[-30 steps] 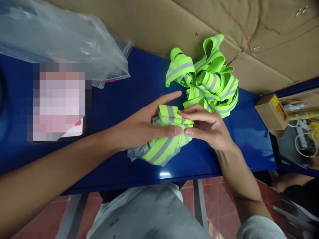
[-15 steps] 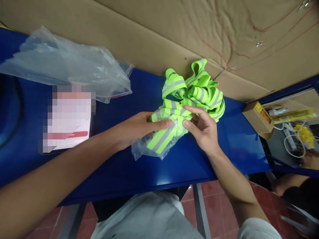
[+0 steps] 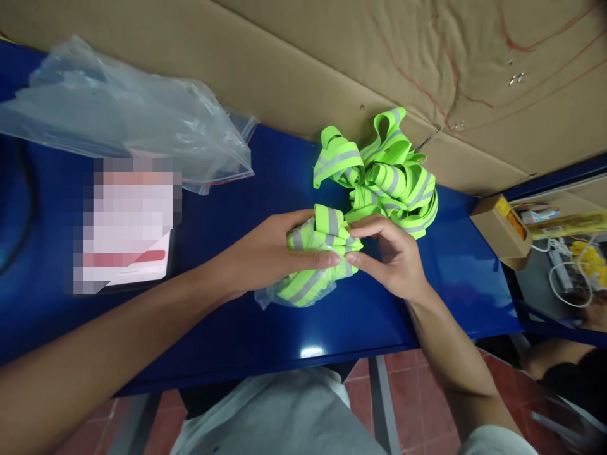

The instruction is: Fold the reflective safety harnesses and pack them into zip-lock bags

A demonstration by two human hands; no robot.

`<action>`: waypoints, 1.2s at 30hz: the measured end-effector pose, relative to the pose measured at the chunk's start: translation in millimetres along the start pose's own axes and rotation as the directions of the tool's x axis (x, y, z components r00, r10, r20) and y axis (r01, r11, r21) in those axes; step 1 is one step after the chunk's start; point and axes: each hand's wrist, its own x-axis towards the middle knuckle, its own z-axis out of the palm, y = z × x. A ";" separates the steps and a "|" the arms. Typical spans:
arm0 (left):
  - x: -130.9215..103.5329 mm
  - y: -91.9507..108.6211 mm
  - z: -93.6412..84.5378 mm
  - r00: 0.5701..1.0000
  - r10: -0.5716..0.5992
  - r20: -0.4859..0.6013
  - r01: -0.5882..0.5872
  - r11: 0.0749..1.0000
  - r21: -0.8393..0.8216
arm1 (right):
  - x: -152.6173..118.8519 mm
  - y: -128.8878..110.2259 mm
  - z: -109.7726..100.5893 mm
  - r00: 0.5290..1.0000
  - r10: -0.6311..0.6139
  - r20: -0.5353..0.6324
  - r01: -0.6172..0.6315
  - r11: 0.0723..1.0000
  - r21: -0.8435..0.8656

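My left hand [image 3: 284, 253] is closed around a clear plastic bag [image 3: 268, 297] stuffed with neon green reflective strap [image 3: 306, 287], its thumb lying across the front. Folds of the strap, with a grey stripe down the middle, stick out of the bag's upper side. From the right, my right hand [image 3: 386, 253] pinches those folds between thumb and fingers at the bag's mouth. Just behind the hands lies a loose heap of the same green strap [image 3: 391, 180], in loops and rolls, against the cardboard.
Large clear zip bags [image 3: 142, 120] lie at the back left of the blue table [image 3: 370, 322]. A device with a lit, blurred screen [image 3: 128, 227] is at left. Brown cardboard [image 3: 303, 63] lines the back. A small carton [image 3: 502, 230] stands right, near another person's arm [image 3: 559, 354].
The strap folds have been gathered into a tighter bundle, apart from the heap behind. My left hand has closed further over the bag, and its thumb reaches farther right.
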 end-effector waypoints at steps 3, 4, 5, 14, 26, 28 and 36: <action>-0.6 1.6 0.6 0.999 -0.017 0.049 0.017 1.000 -0.003 | -0.9 1.4 0.1 0.996 0.052 0.068 -0.060 0.992 0.110; -0.8 1.8 0.7 0.999 -0.013 0.051 0.012 1.000 0.014 | -1.6 0.1 1.5 0.995 0.060 0.084 -0.071 0.989 0.127; -1.0 1.5 1.0 0.999 0.003 0.047 -0.005 0.999 0.050 | -2.5 -1.9 3.5 0.994 0.062 0.088 -0.073 0.989 0.130; -2.8 -12.8 9.4 0.980 0.187 -0.060 -0.171 0.962 0.215 | -5.2 -11.0 24.2 0.979 0.046 -0.198 -0.062 0.995 -0.078; -2.9 -14.7 16.6 0.980 0.198 0.000 -0.195 0.962 0.190 | -4.5 -17.1 27.4 0.980 -0.156 -0.123 0.127 0.969 -0.214; -4.8 -14.9 17.8 0.977 0.213 0.021 -0.212 0.946 0.247 | -4.4 -17.8 27.9 0.987 -0.138 -0.081 0.120 0.973 -0.197; -13.2 -6.6 25.3 0.972 0.221 0.086 -0.233 0.824 0.516 | -7.8 -16.5 29.4 0.984 -0.113 -0.136 0.094 0.986 -0.139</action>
